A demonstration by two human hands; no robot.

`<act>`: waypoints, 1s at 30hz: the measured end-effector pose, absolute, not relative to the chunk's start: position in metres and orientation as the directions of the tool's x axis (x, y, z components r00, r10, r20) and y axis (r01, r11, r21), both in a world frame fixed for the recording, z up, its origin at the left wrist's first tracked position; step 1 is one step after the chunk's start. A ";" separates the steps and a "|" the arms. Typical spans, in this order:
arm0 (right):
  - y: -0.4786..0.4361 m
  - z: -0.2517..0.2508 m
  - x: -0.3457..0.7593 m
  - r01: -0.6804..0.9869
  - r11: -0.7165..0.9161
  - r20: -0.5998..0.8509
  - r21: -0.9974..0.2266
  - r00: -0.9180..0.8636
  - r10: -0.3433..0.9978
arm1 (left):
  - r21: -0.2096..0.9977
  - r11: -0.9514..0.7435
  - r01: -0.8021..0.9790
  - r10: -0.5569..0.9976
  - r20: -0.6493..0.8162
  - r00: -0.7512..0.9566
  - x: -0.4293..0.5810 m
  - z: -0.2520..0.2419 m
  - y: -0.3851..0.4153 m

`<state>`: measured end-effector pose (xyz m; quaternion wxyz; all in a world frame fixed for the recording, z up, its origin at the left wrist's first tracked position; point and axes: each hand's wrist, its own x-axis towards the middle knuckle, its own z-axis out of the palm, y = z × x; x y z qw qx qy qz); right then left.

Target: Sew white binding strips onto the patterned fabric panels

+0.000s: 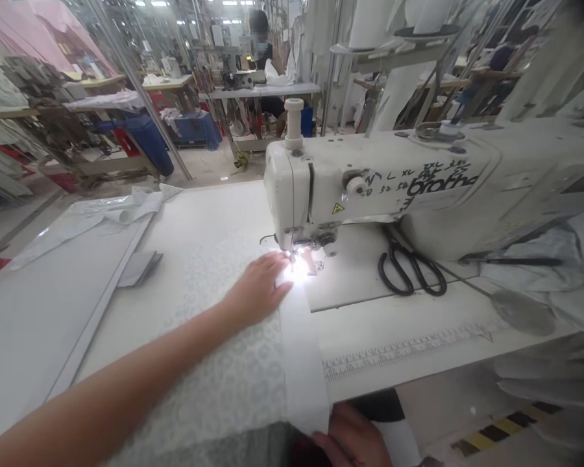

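Observation:
A white sewing machine (340, 181) stands over the work, its lamp glaring at the needle. Pale leopard-print fabric (243, 363) lies on the table, with a plain white strip (304, 357) along its right edge running up to the presser foot. My left hand (260, 288) lies flat on the fabric just left of the needle, fingers stretched out. Low in the view, at the table's front edge, my right hand (353, 438) pinches the lower end of the white strip between thumb and fingers.
Black-handled scissors (411, 266) lie on the machine bed under the arm. A printed ruler scale (403, 350) runs along the front edge. Folded grey cloth (139, 269) and a white panel (53, 285) are at left. Crumpled fabric (540, 259) sits at right. A co-worker (265, 55) sits behind.

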<state>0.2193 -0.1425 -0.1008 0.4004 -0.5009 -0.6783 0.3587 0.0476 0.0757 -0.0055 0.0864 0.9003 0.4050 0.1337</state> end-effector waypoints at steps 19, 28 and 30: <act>-0.156 -0.071 0.218 0.311 0.208 0.204 -0.927 -0.047 0.978 | 0.228 -0.534 0.814 0.842 0.049 0.538 0.024 -0.006 0.012; -0.153 -0.067 0.219 0.336 0.234 0.212 -0.912 -0.101 0.972 | 0.234 -0.523 0.819 0.846 0.029 0.532 0.029 -0.002 0.016; -0.153 -0.068 0.219 0.344 0.234 0.214 -0.909 -0.098 0.972 | 0.232 -0.526 0.818 0.845 0.033 0.534 0.029 -0.003 0.017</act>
